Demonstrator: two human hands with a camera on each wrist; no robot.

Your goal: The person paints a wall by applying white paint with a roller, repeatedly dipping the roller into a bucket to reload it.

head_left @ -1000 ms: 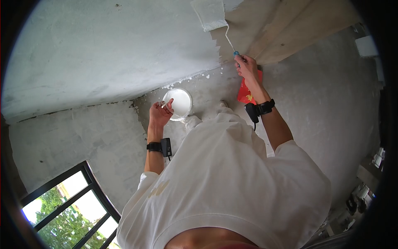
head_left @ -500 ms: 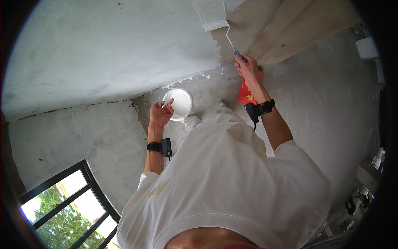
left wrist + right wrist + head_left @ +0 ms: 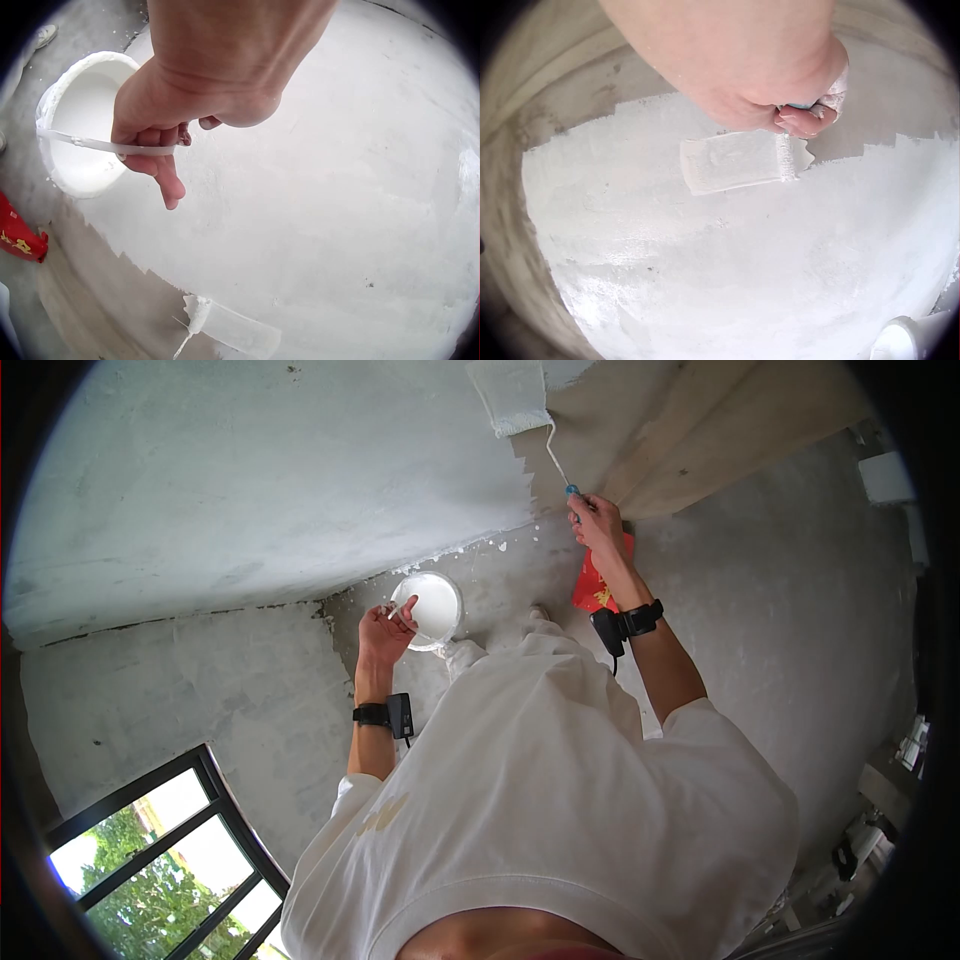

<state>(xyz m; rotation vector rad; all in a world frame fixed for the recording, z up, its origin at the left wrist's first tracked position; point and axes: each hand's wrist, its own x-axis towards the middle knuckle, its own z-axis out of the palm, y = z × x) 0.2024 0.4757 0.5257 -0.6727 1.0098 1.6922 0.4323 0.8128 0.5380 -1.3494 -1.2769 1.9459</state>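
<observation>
My left hand [image 3: 388, 632] grips the white strap handle [image 3: 86, 142] of a white bucket [image 3: 46, 105]. White paint [image 3: 84, 105] fills the inside of it. Farther right, the fingers of my right hand [image 3: 597, 525] curl round the blue grip [image 3: 571, 489] of a paint roller [image 3: 786, 157]. Its coated sleeve lies against the wall at the end of a fresh, wet-looking stripe [image 3: 731, 163]. In the right wrist view my hand hides most of the grip.
The wall has a large whitened area [image 3: 300, 470] bordering bare brown plaster [image 3: 700, 430]. A red object with gold marks [image 3: 588, 592] lies on the grey floor [image 3: 760, 610], partly behind my right forearm. White splashes dot the floor edge. A black-framed window [image 3: 205, 800] is at lower left.
</observation>
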